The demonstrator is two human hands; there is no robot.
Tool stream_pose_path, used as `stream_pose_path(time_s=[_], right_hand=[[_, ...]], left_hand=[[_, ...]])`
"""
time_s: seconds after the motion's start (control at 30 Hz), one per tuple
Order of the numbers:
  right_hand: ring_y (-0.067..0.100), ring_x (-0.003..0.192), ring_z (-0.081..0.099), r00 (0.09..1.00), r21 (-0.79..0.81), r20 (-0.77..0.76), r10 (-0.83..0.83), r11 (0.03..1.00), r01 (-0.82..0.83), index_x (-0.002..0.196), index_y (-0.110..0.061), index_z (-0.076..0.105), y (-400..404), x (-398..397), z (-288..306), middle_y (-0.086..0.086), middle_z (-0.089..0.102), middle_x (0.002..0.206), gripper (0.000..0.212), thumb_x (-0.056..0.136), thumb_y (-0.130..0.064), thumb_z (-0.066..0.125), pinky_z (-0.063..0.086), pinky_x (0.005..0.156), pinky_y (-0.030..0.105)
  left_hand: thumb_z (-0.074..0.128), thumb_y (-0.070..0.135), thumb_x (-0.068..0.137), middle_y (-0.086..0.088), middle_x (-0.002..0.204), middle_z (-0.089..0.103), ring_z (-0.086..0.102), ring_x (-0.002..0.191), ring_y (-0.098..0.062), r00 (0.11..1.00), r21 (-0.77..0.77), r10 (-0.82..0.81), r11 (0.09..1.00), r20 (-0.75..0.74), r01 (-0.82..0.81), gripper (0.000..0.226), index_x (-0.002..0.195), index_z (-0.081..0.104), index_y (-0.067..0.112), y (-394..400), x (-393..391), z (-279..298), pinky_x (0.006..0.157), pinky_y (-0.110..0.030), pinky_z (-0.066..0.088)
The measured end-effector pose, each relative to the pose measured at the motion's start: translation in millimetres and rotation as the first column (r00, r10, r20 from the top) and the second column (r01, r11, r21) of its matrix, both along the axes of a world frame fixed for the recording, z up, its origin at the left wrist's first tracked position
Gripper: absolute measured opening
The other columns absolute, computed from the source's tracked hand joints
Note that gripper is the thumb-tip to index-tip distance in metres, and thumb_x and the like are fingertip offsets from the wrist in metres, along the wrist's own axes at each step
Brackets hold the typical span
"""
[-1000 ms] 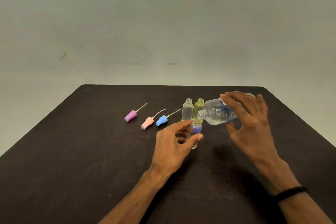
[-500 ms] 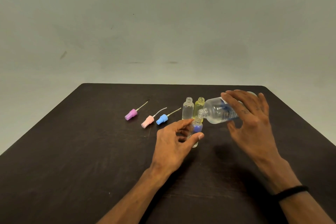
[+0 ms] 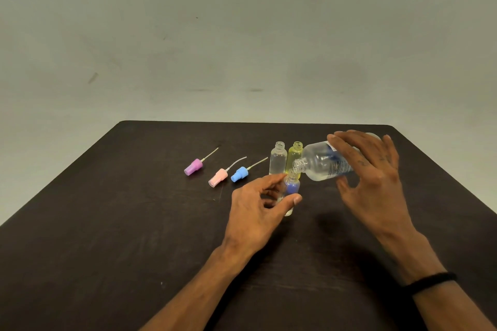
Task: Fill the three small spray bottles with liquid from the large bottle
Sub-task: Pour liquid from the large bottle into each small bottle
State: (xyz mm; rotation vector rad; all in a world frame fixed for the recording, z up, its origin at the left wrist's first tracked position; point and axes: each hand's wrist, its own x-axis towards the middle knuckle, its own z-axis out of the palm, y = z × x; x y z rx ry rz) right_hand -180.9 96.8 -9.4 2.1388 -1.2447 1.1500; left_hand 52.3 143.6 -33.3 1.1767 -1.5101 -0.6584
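— Clear plastic large bottle?
— Right hand grips it, tipped, mouth over the blue-tinted small bottle.
— Left hand?
— Pinching that small bottle, near the clear bottle.

Nothing readable is being shown here, honestly. A label with blue print is being carried on the large bottle, but the lettering is far too small and blurred to be made out. No other text or numbers are being displayed anywhere.
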Motion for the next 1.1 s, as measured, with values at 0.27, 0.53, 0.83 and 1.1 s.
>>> stream_pose_path(time_s=[0.27, 0.53, 0.83, 1.1], right_hand=[[0.035, 0.141, 0.054, 1.000, -0.006, 0.001, -0.006, 1.000, 0.006, 0.149, -0.018, 0.057, 0.4, 0.7, 0.2, 0.010, 0.061, 0.148, 0.097, 0.063, 0.010, 0.093, 0.026, 0.122, 0.072], [0.035, 0.141, 0.054, 1.000, -0.001, 0.006, -0.009, 1.000, 0.009, 0.149, -0.017, 0.058, 0.9, 0.9, 1.0, 0.010, 0.060, 0.148, 0.096, 0.064, 0.010, 0.092, 0.026, 0.123, 0.072], [0.034, 0.141, 0.053, 1.000, -0.007, 0.001, 0.002, 1.000, -0.002, 0.149, -0.018, 0.056, 1.5, 1.6, 1.4, 0.010, 0.060, 0.149, 0.098, 0.063, 0.010, 0.092, 0.026, 0.122, 0.072], [0.034, 0.140, 0.054, 1.000, -0.013, 0.007, -0.001, 1.000, 0.001, 0.148, -0.017, 0.059, 1.8, 2.4, 1.5, 0.010, 0.061, 0.147, 0.095, 0.063, 0.013, 0.090, 0.024, 0.124, 0.070]], left_hand=[[0.086, 0.038, 0.084, 0.012, 0.106, 0.075, 0.071, 0.098, 0.000, 1.000, -0.009, -0.003, 1.000, 0.006, 0.003, 0.057, 0.136, 0.070, 0.023, -0.9, 0.2, -0.6, 0.084, -0.017, 0.060], [0.085, 0.040, 0.084, 0.010, 0.112, 0.076, 0.071, 0.101, 0.000, 1.000, -0.011, -0.005, 1.000, 0.009, 0.005, 0.058, 0.137, 0.069, 0.023, -1.8, 0.7, -1.6, 0.086, -0.019, 0.061], [0.087, 0.038, 0.083, 0.012, 0.109, 0.075, 0.071, 0.099, -0.001, 1.000, 0.001, -0.009, 1.000, -0.012, 0.009, 0.057, 0.135, 0.070, 0.023, -0.8, 0.3, -0.9, 0.084, -0.019, 0.061], [0.089, 0.035, 0.082, 0.011, 0.105, 0.076, 0.071, 0.096, -0.003, 1.000, -0.001, 0.008, 1.000, -0.028, -0.008, 0.055, 0.133, 0.072, 0.021, -1.0, -0.8, -1.1, 0.082, -0.020, 0.062]])
